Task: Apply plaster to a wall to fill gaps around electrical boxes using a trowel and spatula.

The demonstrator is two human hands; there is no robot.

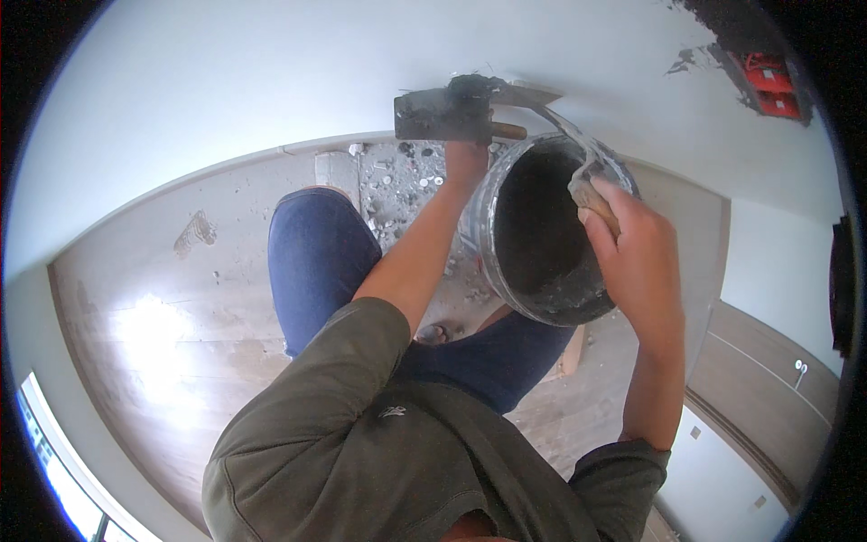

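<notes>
My left hand (466, 164) is closed under a rectangular plastering trowel (424, 117), held flat close to the white wall. The wooden end of its handle sticks out at the right, and the plate hides most of my fingers. A dark lump of mortar (473, 87) sits on the trowel's far edge. My right hand (632, 230) grips the wooden handle of a pointing trowel (533, 96), whose blade reaches left to the mortar. Below this trowel stands a black bucket (492, 244) with a smeared rim, dark mortar inside. My right hand is over the bucket's right side.
The white wall (298, 72) runs along the far side. Red electrical boxes (768, 83) sit in it at upper right, with dark mortar around them. Rubble (397, 181) litters the floor between my knees and the wall. A wooden door (768, 375) is at the right.
</notes>
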